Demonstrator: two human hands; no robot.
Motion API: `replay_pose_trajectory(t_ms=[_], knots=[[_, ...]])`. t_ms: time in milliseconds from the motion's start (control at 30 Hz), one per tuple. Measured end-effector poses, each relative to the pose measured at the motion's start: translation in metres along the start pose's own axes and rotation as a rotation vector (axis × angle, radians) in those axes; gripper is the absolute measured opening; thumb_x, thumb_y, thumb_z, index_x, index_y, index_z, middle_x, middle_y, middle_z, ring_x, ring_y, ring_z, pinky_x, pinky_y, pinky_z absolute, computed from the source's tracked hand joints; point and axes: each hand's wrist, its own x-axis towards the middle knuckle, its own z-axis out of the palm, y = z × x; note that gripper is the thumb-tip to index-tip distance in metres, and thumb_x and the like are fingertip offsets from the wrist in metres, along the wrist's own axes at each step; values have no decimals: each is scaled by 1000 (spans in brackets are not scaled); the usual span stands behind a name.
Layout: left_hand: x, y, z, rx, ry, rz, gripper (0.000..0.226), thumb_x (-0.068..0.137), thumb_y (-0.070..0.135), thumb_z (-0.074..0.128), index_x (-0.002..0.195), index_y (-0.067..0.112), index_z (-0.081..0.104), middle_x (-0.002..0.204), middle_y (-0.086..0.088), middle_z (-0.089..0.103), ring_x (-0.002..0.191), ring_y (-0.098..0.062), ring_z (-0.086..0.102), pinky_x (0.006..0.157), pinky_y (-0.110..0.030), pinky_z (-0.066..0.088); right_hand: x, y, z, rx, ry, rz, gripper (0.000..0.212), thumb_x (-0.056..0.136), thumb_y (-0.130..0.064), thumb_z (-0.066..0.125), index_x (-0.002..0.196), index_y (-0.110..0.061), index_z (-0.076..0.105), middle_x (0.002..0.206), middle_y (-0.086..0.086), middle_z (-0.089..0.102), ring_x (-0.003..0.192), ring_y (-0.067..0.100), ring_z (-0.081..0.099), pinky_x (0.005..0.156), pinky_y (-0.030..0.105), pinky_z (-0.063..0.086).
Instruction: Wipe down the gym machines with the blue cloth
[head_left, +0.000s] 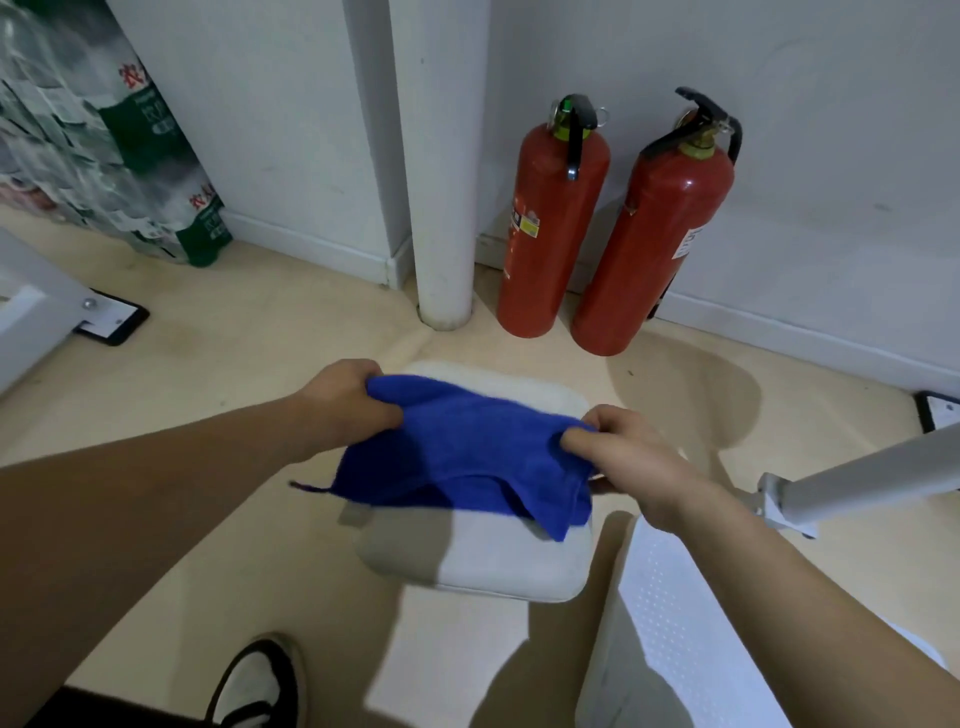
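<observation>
Scanning from the left: shrink-wrapped packs of bottled water (104, 135) stacked against the white wall, then a white machine frame foot (47, 306) bolted over a black floor pad (117, 322) on the beige floor. Nearer, left hand (345, 402) with fingers curled tight, pinching the far left corner of the blue cloth (457, 457). Cloth stretched between both hands, held over a white padded seat (483, 561), lower edge drooping toward the cushion; cannot tell whether touching it. Behind the seat, a white round post (441, 208) rising from the floor beside the wall corner. Just right of the post, two red fire extinguishers (613, 223) standing side by side against the wall, the right one tilted. Right hand (623, 462) clamped on the cloth's right edge, thumb and fingers closed on a bunched fold. Farther right, a white angled machine tube (862, 483) and bracket. At bottom, a black-and-white shoe (257, 686) on the floor.
</observation>
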Motion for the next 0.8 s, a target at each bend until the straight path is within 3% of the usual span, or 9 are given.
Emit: replay_pose_trajectory(t_ms=[67,133,233,400,500,633,733,800], knots=[[-7,-1,-3,-201,22,-37,20,86,21,75,101,18,62,94,-3,66,82,-19,63,63,-31,49,0,3,7,151,57,49,19,93,-23,67,99,-10,54,96,12,71,83,32,73,69,45,65],[-12,-1,-2,-268,113,15,20,92,21,72,109,19,60,94,3,66,81,-11,60,63,-26,46,2,7,19,108,197,-33,14,98,-23,65,103,-17,53,99,14,69,87,33,70,71,50,63],[-11,2,-7,-286,197,69,13,95,22,68,106,19,62,92,4,65,78,-6,56,62,-22,40,8,-1,30,64,292,-207,7,101,-21,59,103,-22,53,94,8,67,85,26,65,70,40,55],[-12,-6,-6,-274,94,-131,22,90,28,71,104,14,61,102,-5,62,84,-19,56,65,-31,44,14,0,31,-52,231,-1,13,99,-21,61,109,-18,52,98,10,64,80,30,67,53,39,58],[-11,0,-2,-330,121,-158,22,89,26,73,103,11,63,103,-8,63,82,-19,54,64,-30,45,12,-1,33,-106,235,-12,20,99,-24,60,116,-23,50,92,8,66,71,32,70,57,46,63],[-17,26,12,-409,162,-6,21,88,21,77,101,15,62,93,-6,64,79,-18,57,64,-25,48,10,-4,28,-312,290,-85,18,96,-37,58,113,-30,55,85,-6,69,74,17,68,72,41,60],[-33,51,32,-287,128,286,21,87,17,78,95,20,59,77,-1,57,65,-9,52,60,-17,47,6,-1,22,-223,279,-84,16,96,-38,60,108,-27,61,89,-5,71,78,16,68,75,43,61],[-43,70,47,-218,64,452,23,87,16,77,92,24,56,74,3,54,60,-4,47,63,-19,48,4,-1,18,-105,256,-71,14,98,-34,60,102,-22,66,87,3,73,74,20,68,72,45,62]])
